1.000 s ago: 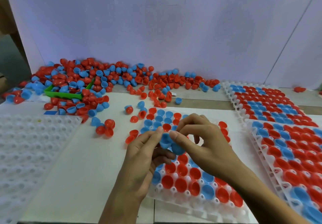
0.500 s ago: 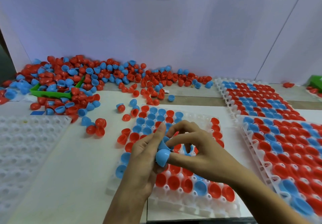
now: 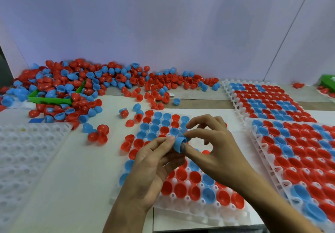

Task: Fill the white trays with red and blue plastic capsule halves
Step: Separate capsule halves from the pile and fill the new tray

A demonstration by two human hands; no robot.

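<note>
I hold a blue capsule half (image 3: 178, 143) pinched between both hands, just above the middle of the white tray (image 3: 181, 209) in front of me. My right hand (image 3: 213, 153) has its thumb and forefinger closed on the half from the right and from beneath; my left hand (image 3: 154, 167) touches it from the left with the tips of thumb and forefinger, the other fingers curled loosely under. The half looks like two nested pieces, its dome tilted down and toward me, so I judge the next move is to pull them apart before seating one. Open pockets lie directly under and just beyond my right hand, so that hand is nearer for the drop.

That tray holds red and blue halves, mostly full around my hands. Right of my right hand sit two filled trays (image 3: 299, 153); left of my left hand lies an empty tray (image 3: 27, 151). Beyond both hands a loose pile of halves (image 3: 87, 86) spreads over the surface (image 3: 72, 187) around a green bin (image 3: 49, 99).
</note>
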